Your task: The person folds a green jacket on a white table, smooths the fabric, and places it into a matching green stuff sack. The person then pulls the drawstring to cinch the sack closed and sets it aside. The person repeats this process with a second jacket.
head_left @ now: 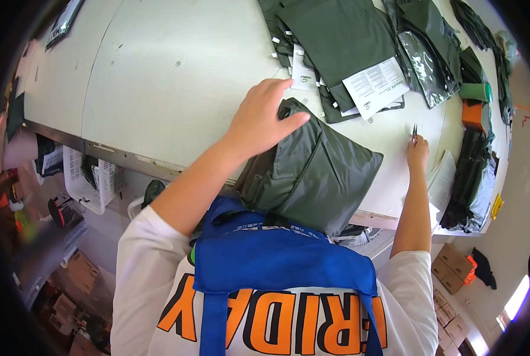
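A dark green folded bundle of shiny fabric, perhaps a garment in a clear bag, lies at the table's front edge against my body. My left hand is over its far left corner, thumb and fingers apart. Whether the thumb touches the fabric, I cannot tell. To the right of the bundle, low over the table, my right hand is closed around small pointed metal thread snips, their tips pointing away from me. Beyond the bundle sits a pile of dark green folded garments, with a white printed card on it.
Clear-bagged green garments lie at the far right, near a green roll and an orange box. Dark plastic bags stack along the right edge. A white basket hangs below the table on the left.
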`<control>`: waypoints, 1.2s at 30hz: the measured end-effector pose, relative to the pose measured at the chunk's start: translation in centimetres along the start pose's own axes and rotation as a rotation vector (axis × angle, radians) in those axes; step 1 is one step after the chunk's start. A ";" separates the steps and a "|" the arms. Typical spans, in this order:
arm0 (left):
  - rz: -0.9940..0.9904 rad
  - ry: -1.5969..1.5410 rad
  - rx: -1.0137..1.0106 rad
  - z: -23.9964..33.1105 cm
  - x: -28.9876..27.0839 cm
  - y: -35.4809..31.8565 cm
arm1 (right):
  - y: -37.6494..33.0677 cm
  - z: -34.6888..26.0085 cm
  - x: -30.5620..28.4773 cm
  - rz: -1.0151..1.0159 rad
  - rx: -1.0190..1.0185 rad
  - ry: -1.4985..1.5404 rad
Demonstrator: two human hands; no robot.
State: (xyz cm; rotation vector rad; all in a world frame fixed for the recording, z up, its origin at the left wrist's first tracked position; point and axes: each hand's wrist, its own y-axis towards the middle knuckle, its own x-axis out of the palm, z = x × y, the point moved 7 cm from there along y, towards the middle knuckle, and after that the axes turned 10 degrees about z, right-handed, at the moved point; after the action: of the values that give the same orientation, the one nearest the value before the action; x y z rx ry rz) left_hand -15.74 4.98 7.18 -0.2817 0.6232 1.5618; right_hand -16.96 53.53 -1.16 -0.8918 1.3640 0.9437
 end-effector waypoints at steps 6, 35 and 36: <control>-0.447 0.008 -0.336 -1.6 4.3 3.6 | -3.6 -11.5 -5.3 -0.022 0.015 0.821; -0.107 -0.160 -0.547 -4.8 0.3 -2.2 | -8.9 -22.0 -6.9 0.343 -0.416 0.048; -0.204 -0.206 -0.619 -5.0 0.6 -4.6 | -8.7 -22.4 -6.6 0.170 -0.400 0.333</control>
State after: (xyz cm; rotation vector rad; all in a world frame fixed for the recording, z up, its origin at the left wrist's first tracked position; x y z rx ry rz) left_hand -12.32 2.67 1.75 -0.6176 -0.0649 1.5278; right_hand -17.26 29.33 4.79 -1.2944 1.5787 1.2687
